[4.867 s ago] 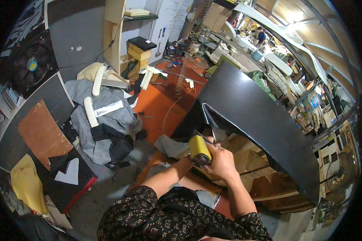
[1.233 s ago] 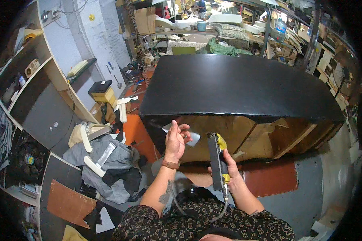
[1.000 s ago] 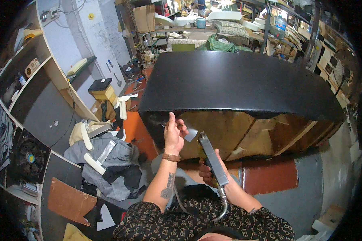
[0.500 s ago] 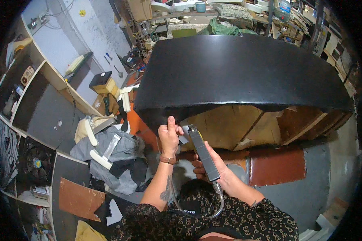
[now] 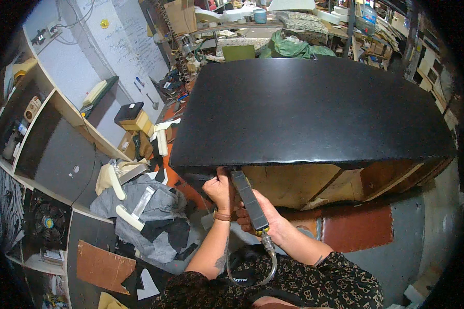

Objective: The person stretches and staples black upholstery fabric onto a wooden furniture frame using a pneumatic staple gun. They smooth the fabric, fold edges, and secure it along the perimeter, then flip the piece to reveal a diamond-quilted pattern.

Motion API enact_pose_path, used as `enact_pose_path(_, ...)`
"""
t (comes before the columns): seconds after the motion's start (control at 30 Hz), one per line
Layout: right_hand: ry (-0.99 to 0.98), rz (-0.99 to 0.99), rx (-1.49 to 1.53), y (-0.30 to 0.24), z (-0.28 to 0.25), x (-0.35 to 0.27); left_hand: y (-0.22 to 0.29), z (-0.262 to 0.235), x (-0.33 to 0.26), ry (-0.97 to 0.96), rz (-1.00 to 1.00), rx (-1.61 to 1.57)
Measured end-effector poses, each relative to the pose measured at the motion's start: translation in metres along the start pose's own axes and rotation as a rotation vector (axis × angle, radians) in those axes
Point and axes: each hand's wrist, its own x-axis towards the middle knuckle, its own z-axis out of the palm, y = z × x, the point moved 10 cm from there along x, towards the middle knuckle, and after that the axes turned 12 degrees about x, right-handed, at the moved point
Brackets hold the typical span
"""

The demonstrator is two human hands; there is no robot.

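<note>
hand tool [image 5: 250, 201] has moved since the frame half a second earlier: its head, then apart from and below the front edge of the black-covered frame [image 5: 314, 110], is now right at that edge, and close beside the left hand [image 5: 220, 191]. right hand [image 5: 265, 219] is wrapped around the tool's body, thumb along the near side, fingers curled round the other; grip firm. tool is dark grey with yellow parts, tilted head-up to the left, with a clear hose [image 5: 266, 274] looping from its lower end. left hand has its fingers folded and thumb raised to the underside of the edge; whether it pinches the covering cannot be told. brown wristband [image 5: 222, 216] noted on the left wrist. frame stands directly ahead of both hands, its open front showing bare timber [image 5: 294, 185]. grey fabric [image 5: 157, 246] lies heaped to the left; reddish-brown panel [image 5: 358, 228] lies on the floor to the right.
</note>
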Motion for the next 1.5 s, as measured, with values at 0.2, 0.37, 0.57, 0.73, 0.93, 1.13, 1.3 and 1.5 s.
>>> enact_pose_path(0.2,-0.283,0.191,0.200,0.014,0.010,-0.002,-0.009,0.001,-0.002,0.014,-0.005,0.021)
enact_pose_path(0.37,-0.243,0.170,0.348,0.008,-0.017,-0.015,0.009,-0.003,-0.004,0.005,0.032,-0.010)
enact_pose_path(0.57,-0.189,0.011,0.309,-0.019,-0.042,-0.036,0.023,-0.006,-0.003,-0.031,0.021,-0.047)
enact_pose_path(0.73,-0.028,-0.380,0.153,-0.062,-0.124,-0.105,-0.017,0.032,-0.062,-0.719,-0.037,-0.497)
enact_pose_path(0.93,0.557,-0.906,0.240,-0.079,-0.357,-0.213,-0.211,-0.013,-0.249,-1.696,0.353,0.777)
enact_pose_path(1.13,0.836,-0.682,0.177,-0.023,-0.575,-0.278,-0.264,-0.076,-0.252,-1.020,-0.322,0.443)
enact_pose_path(1.3,0.768,-0.495,-0.682,0.002,-0.632,-0.286,-0.221,-0.089,-0.153,-0.261,-0.166,0.356)
enact_pose_path(1.5,1.013,-0.545,-0.328,-0.040,-0.677,-0.296,-0.163,0.016,-0.201,-0.793,0.079,0.408)
